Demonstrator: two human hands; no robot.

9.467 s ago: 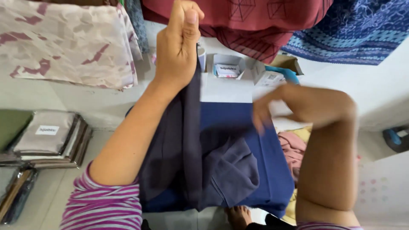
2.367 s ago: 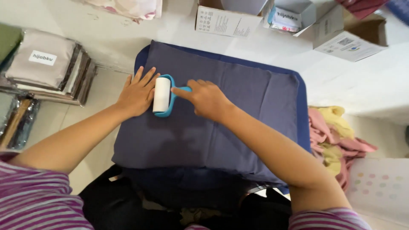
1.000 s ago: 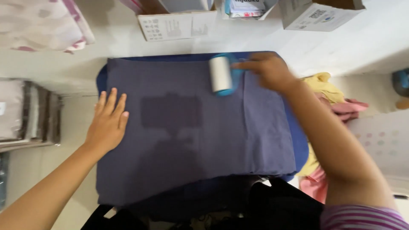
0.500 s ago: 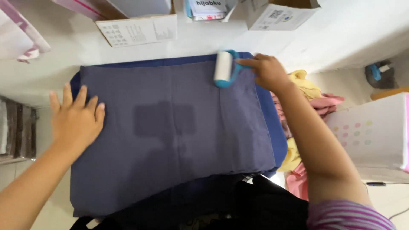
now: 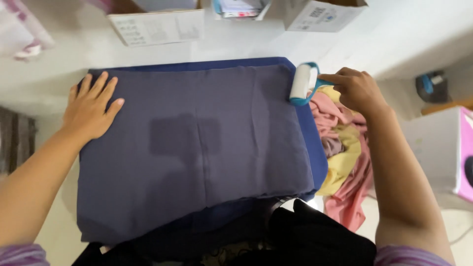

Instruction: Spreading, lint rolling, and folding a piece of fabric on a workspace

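Grey cloth [image 5: 197,148] lies spread over a blue pad [image 5: 318,157]. Left hand [image 5: 91,106] presses flat on it, fingers spread; right hand [image 5: 357,91] grips a lint roller [image 5: 301,83] at its far right corner. White boxes [image 5: 157,24] stand behind.

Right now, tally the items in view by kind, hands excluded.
Grey cloth: 1
Blue pad under it: 1
Lint roller: 1
Boxes along the top (): 3
Pink and yellow cloth pile: 1
Total: 7
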